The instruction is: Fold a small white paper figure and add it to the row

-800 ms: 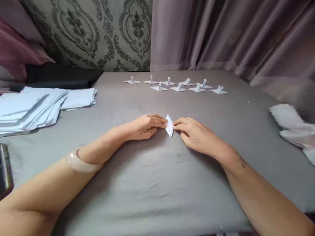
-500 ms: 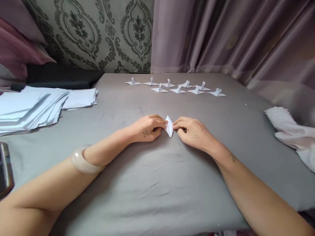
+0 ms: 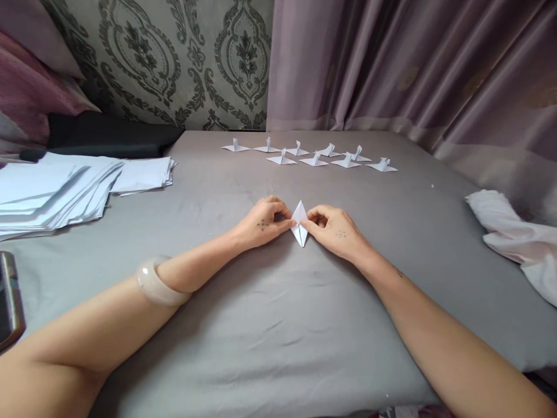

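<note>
A small white folded paper piece [image 3: 300, 224], kite-shaped with points up and down, rests on the grey sheet [image 3: 270, 325] at the centre. My left hand [image 3: 263, 221] pinches its left side with curled fingers. My right hand [image 3: 333, 230] pinches its right side the same way. Both forearms lie stretched across the sheet, and a pale bangle [image 3: 155, 283] sits on my left wrist.
Several finished white paper figures [image 3: 313, 155] stand in two rows at the far side. A spread stack of white sheets [image 3: 65, 186] lies at the left. A crumpled white cloth [image 3: 517, 241] lies at the right edge. A dark object [image 3: 9, 302] shows at the left border. Curtains and patterned wall stand behind.
Both hands have drawn slightly away from me and curled tighter on the paper piece. The piece now stands more upright and shows a wider kite shape.
</note>
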The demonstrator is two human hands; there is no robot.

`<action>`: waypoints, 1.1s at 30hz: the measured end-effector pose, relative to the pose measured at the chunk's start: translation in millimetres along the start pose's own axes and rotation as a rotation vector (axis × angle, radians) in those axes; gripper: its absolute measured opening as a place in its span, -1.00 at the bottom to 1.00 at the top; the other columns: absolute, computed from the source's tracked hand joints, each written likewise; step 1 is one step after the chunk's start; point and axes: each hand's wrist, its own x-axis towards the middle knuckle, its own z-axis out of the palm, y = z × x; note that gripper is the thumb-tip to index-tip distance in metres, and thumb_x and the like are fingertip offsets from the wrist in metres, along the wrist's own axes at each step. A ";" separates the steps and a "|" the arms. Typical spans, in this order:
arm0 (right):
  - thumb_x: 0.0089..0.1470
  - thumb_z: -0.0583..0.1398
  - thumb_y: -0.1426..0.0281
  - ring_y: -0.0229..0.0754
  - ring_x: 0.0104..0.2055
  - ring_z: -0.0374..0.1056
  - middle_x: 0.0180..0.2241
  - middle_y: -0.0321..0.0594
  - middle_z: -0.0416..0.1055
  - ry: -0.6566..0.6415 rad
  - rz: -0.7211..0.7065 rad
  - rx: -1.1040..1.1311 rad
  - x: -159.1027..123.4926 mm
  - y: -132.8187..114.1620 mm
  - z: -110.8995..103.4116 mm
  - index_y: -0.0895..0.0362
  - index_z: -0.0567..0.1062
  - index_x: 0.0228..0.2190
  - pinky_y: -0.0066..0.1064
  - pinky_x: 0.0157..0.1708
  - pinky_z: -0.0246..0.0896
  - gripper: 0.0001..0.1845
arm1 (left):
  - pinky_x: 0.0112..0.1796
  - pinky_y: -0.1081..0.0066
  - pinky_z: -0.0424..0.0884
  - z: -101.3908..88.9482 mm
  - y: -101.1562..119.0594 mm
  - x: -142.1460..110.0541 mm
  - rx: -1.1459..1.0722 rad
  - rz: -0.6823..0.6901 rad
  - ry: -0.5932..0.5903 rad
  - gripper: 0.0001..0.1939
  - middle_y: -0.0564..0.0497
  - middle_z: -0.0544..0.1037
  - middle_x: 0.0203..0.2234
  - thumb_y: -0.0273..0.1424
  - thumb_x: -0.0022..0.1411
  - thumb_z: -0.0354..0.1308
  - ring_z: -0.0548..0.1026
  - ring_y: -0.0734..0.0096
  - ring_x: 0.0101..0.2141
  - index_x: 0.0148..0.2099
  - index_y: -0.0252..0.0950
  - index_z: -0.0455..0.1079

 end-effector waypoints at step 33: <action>0.06 0.28 0.25 -0.23 -0.35 0.39 -0.41 -0.29 0.47 0.271 -0.261 0.485 -17.0 -30.7 -6.4 0.07 0.52 -0.40 -0.36 -0.29 0.32 -0.86 | -0.18 0.36 0.43 1.2 38.4 -14.1 -0.785 0.031 0.238 -0.84 0.01 0.61 -0.36 -0.31 0.07 0.34 0.52 0.39 -0.30 -0.29 -0.26 0.57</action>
